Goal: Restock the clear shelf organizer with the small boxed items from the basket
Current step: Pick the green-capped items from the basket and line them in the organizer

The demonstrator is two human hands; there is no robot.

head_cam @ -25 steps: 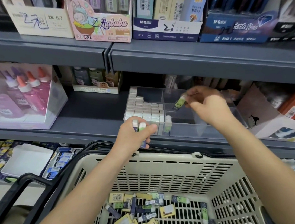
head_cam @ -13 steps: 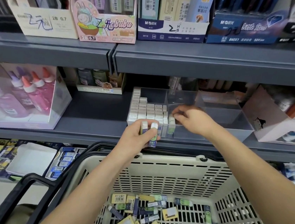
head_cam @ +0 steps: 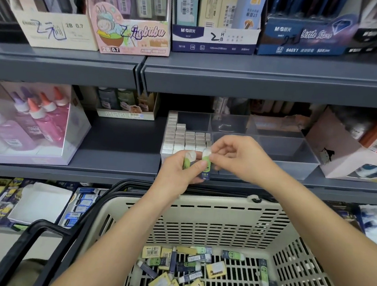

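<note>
A clear shelf organizer (head_cam: pixel 294 152) stands on the middle shelf; its left compartment holds rows of small white-topped boxes (head_cam: pixel 185 137), and its right compartments look bare. In front of its near edge my left hand (head_cam: pixel 179 172) grips two small green-and-blue boxed items (head_cam: pixel 189 160) upright. My right hand (head_cam: pixel 239 158) pinches the top of the right-hand one (head_cam: pixel 205 166). Below, a beige basket (head_cam: pixel 209 218) holds several more small boxes (head_cam: pixel 193 275), yellow, green and dark blue.
Glue bottles in a clear case (head_cam: pixel 27 122) stand at the shelf's left. A white open carton (head_cam: pixel 350 159) sits right of the organizer. Boxed pencil leads (head_cam: pixel 134 31) fill the shelf above. The basket's black handle (head_cam: pixel 38 231) lies at the lower left.
My right hand placed a green box in the organizer, then drew back toward my left hand and took hold of the top of one of the boxes held there. The left hand stayed put.
</note>
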